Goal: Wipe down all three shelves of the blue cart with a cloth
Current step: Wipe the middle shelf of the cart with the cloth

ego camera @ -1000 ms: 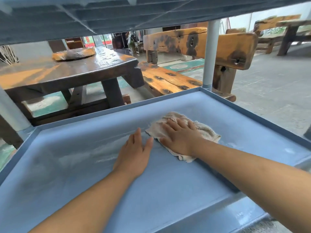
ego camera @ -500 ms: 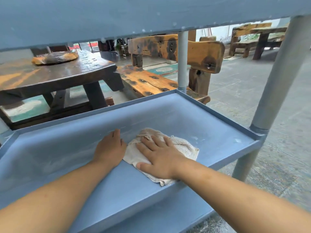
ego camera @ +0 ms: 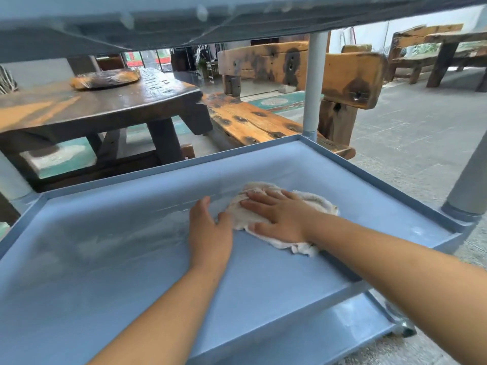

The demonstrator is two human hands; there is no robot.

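Blue middle shelf [ego camera: 110, 259] is what I wipe: my right hand [ego camera: 279, 216] lies flat and open on the cloth [ego camera: 266, 206], my left hand [ego camera: 209, 233], open and empty, beside the cloth, so I should press evenly into the corners.

No readable text, labels or numbers; dark table [ego camera: 110, 106] carvings illegible.

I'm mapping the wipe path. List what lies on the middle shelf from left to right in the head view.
Bare, streaky blue plastic shelf floor → left hand flat on the shelf → crumpled off-white cloth under the right hand → bare blue strip up to the right rim.
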